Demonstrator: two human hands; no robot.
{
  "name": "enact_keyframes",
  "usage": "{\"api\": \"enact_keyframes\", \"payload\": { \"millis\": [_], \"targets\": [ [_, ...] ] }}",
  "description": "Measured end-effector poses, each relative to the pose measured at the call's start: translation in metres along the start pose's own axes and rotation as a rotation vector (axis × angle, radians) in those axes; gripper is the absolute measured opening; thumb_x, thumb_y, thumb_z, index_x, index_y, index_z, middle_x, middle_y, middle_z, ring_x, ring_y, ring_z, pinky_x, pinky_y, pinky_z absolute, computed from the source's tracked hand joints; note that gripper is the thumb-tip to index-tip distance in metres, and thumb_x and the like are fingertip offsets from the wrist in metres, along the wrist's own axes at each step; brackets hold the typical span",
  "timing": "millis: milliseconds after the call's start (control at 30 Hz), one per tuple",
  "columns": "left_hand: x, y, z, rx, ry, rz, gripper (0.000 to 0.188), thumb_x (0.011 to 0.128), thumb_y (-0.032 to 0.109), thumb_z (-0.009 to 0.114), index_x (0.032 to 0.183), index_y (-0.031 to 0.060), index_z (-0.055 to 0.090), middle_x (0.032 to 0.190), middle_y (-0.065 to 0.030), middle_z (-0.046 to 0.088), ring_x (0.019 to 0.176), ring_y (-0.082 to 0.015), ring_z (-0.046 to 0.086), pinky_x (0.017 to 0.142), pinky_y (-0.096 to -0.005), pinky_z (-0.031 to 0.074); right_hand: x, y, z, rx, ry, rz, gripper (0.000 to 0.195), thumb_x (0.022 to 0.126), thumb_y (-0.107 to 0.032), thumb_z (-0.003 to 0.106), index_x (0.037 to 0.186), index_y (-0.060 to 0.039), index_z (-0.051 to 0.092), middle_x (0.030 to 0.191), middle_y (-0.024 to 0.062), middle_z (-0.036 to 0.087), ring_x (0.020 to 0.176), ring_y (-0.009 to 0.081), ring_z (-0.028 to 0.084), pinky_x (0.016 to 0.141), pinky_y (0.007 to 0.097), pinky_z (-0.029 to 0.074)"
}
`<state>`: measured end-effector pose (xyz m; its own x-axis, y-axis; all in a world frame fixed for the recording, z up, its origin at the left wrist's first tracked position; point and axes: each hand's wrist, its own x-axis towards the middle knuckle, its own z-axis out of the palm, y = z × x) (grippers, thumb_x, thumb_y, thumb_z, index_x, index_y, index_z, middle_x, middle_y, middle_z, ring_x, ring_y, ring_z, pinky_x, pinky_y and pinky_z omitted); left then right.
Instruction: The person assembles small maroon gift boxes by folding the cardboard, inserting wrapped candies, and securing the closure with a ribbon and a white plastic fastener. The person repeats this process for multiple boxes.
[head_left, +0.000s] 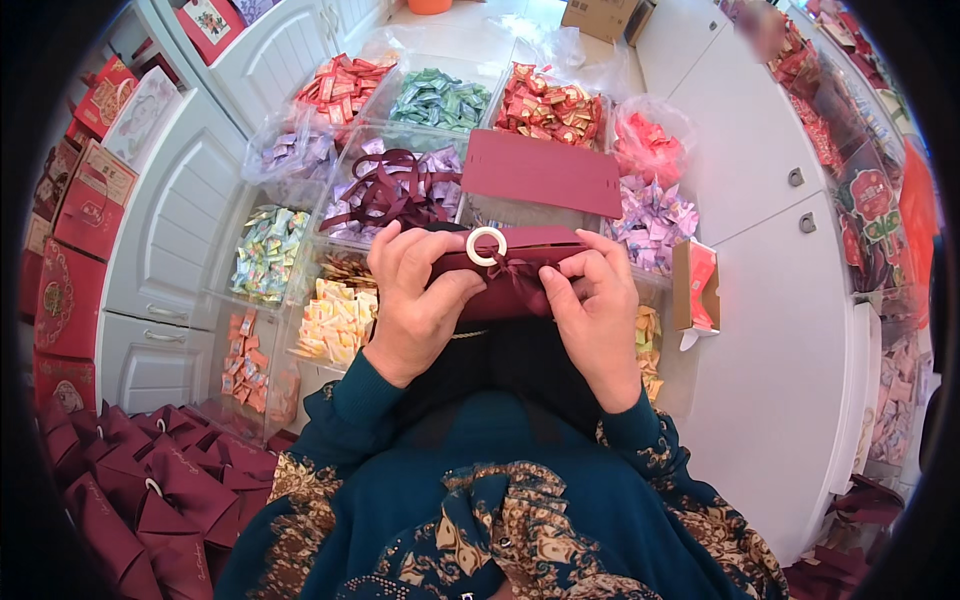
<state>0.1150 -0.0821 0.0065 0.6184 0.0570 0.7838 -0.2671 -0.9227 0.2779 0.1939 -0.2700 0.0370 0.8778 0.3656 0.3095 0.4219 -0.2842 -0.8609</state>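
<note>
Between my hands is a dark red gift box (480, 304) with a white ring (486, 247) and a dark red ribbon bow (517, 271) at its upper edge. My left hand (420, 292) grips the box's left side, its thumb and fingers close to the ring. At the right end, my right hand (598, 307) pinches the box and the ribbon beside the bow. Just beyond the box, a flat dark red card sheet (541, 174) lies across the clear bins. Loose dark red ribbons (397, 184) rest on purple-wrapped sweets to its left.
Clear bins hold wrapped sweets: green (440, 100), red (551, 105) and yellow (337, 319). A small cardboard box (697, 289) stands at the right, near grey cabinet doors (772, 360). Many folded dark red boxes (150, 495) are piled at the lower left.
</note>
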Motion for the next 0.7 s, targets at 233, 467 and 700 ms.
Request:
{"api": "enact_keyframes", "payload": {
  "millis": [233, 467, 700],
  "targets": [
    [-0.004, 0.009, 0.001, 0.101, 0.040, -0.022, 0.027, 0.067, 0.017, 0.082, 0.090, 0.0144, 0.069, 0.100, -0.0013, 0.061, 0.096, -0.0220, 0.056, 0.099, -0.0467, 0.034, -0.001, 0.002, 0.003, -0.141, 0.074, -0.133, 0.012, 0.082, -0.008, 0.075, 0.085, -0.0031, 0.064, 0.121, 0.0166, 0.056, 0.066, 0.0215, 0.065, 0.059, 0.0306, 0.054],
    [0.007, 0.018, 0.006, 0.166, 0.051, -0.041, 0.028, 0.068, 0.020, 0.083, 0.092, 0.0150, 0.069, 0.085, 0.0029, 0.062, 0.084, -0.0177, 0.057, 0.098, -0.0459, 0.033, -0.001, 0.010, 0.007, -0.210, 0.157, -0.318, 0.012, 0.079, -0.006, 0.077, 0.085, -0.0039, 0.067, 0.121, 0.0149, 0.056, 0.065, 0.0202, 0.064, 0.059, 0.0315, 0.052],
    [0.014, 0.020, 0.006, 0.095, -0.003, -0.044, 0.019, 0.075, 0.005, 0.075, 0.088, 0.0100, 0.062, 0.089, -0.0018, 0.067, 0.086, -0.0215, 0.061, 0.098, -0.0431, 0.037, -0.001, 0.009, 0.008, -0.204, 0.183, -0.382, 0.012, 0.078, -0.006, 0.078, 0.085, -0.0041, 0.068, 0.114, 0.0135, 0.060, 0.066, 0.0212, 0.064, 0.060, 0.0319, 0.052]
  ]
}}
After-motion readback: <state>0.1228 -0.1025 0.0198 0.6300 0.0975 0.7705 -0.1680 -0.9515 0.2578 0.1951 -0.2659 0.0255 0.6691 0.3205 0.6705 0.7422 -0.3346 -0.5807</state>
